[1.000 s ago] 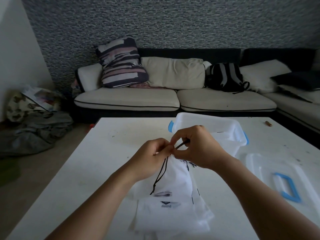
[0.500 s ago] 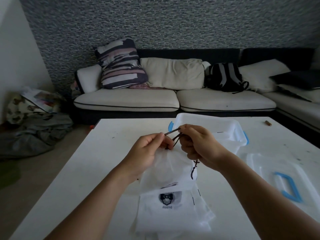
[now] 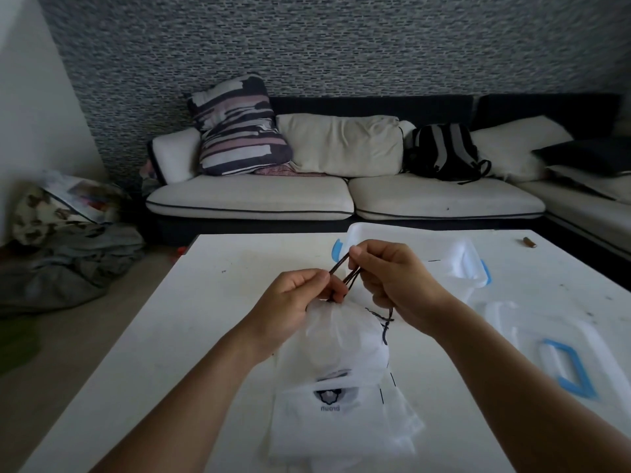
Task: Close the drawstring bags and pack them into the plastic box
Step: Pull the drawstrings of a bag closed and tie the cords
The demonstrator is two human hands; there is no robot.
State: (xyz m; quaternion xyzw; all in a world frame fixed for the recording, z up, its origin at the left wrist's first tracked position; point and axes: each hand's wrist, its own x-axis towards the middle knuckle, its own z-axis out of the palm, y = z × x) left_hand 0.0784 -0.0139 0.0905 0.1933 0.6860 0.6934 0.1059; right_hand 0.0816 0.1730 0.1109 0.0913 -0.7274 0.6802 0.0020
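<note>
A white drawstring bag (image 3: 345,339) hangs above the white table (image 3: 211,322), its mouth gathered. My left hand (image 3: 293,302) pinches the bag's neck and the dark cord (image 3: 345,271). My right hand (image 3: 389,278) pinches the cord's other strands, drawn up and away from the neck; a loose cord end dangles below it. Several flat white bags (image 3: 338,425) with a dark logo lie stacked on the table under the held one. The clear plastic box (image 3: 464,261) with blue clips stands just behind my right hand.
The box's clear lid (image 3: 560,356) with a blue handle lies flat at the right of the table. A small brown object (image 3: 528,241) sits at the far right edge. A sofa with cushions and a backpack stands beyond the table; clothes lie on the floor at left.
My hands have moved apart, pulling the cord out of the bag's neck, and the bag's mouth has gathered tighter. The bag has been lifted slightly off the stack.
</note>
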